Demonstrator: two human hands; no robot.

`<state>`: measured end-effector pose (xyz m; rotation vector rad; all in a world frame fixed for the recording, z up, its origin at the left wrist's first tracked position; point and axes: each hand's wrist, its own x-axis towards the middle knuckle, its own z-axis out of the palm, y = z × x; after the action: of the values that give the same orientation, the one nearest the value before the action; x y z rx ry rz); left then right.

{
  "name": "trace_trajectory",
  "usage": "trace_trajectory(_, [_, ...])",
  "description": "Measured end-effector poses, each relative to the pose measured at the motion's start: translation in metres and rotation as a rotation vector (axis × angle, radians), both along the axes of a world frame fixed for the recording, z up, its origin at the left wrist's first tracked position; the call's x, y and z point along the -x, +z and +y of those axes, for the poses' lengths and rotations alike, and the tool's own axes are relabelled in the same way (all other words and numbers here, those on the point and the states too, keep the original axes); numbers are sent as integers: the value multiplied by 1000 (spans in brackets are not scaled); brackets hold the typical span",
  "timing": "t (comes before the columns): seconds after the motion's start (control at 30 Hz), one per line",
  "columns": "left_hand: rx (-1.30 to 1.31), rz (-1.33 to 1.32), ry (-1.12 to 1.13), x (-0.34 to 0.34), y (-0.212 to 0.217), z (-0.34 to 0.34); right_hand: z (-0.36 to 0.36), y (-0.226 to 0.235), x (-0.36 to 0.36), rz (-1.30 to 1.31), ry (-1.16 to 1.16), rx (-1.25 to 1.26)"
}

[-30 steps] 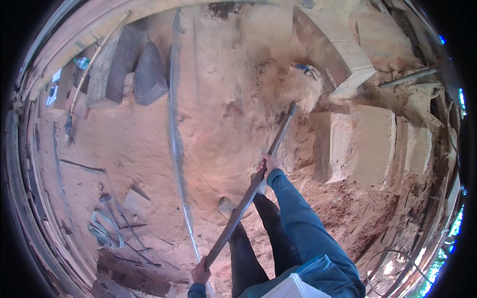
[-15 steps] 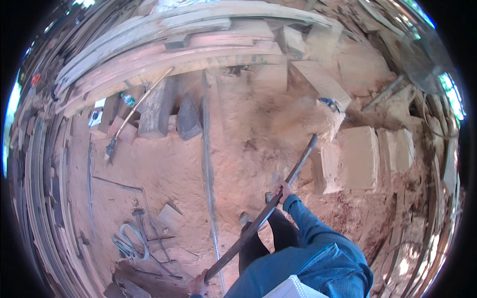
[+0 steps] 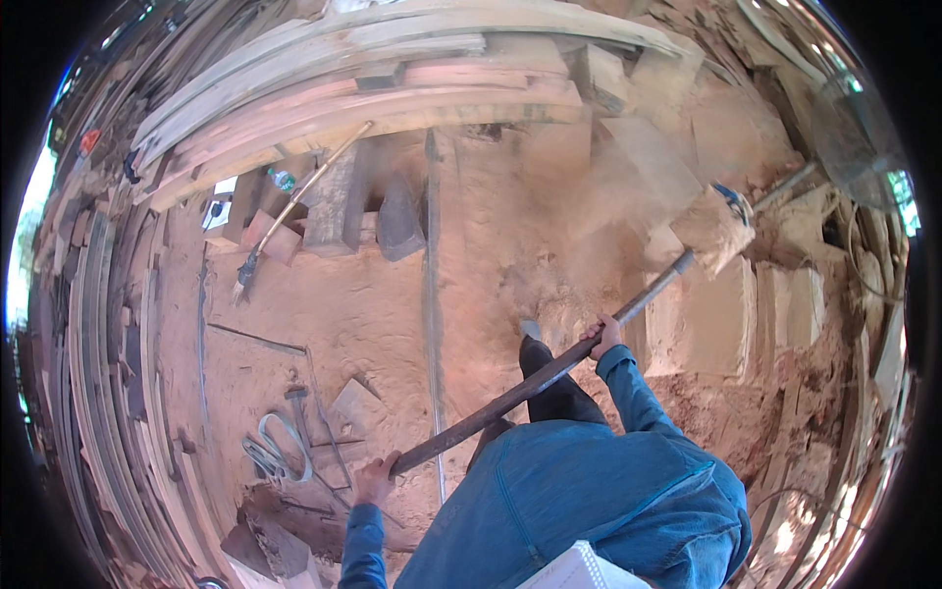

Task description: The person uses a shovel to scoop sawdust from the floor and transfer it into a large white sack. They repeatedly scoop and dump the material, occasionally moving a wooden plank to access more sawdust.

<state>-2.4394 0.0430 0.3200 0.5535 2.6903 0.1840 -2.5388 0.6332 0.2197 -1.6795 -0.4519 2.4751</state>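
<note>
On the sawdust-covered ground (image 3: 373, 314) of a timber yard, a person in a blue jacket swings a long-handled shovel (image 3: 549, 368). Since the earlier pictures the blade end has risen: its load of sawdust (image 3: 708, 228) is now lifted up near the pale wooden blocks (image 3: 721, 319) at the right side of the ground, with a haze of dust hanging left of it, whereas half a second ago it sat lower, beside those blocks. The view has also tipped, so the stacked planks (image 3: 392, 88) along the far edge fill more of the top.

The right hand (image 3: 603, 337) is closed around the middle of the shaft, fingers wrapped tight. The left hand (image 3: 375, 479) grips the butt end of the handle, also clamped shut on it, low near the near edge of the ground. The shaft runs diagonally between them, from lower left to upper right, above a dark trouser leg and shoe (image 3: 535, 348).

A thin long batten (image 3: 432, 294) lies straight across the ground from far to near. A second tool with a long pale handle (image 3: 294, 206) leans against short timber offcuts (image 3: 339, 211) at the far left. A loop of pale strap (image 3: 275, 452) lies near the left hand.
</note>
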Motion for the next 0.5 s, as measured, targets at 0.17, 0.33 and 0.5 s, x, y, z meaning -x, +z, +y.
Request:
trace_trajectory(0.17, [9, -50, -39, 86, 22, 44, 47, 26, 51, -21, -42, -16])
trace_trajectory(0.33, [28, -113, -31, 166, 65, 98, 98, 60, 117, -25, -31, -117])
trace_trajectory(0.5, [-14, -74, -18, 240, 90, 134, 139, 93, 203, 36, -39, -91])
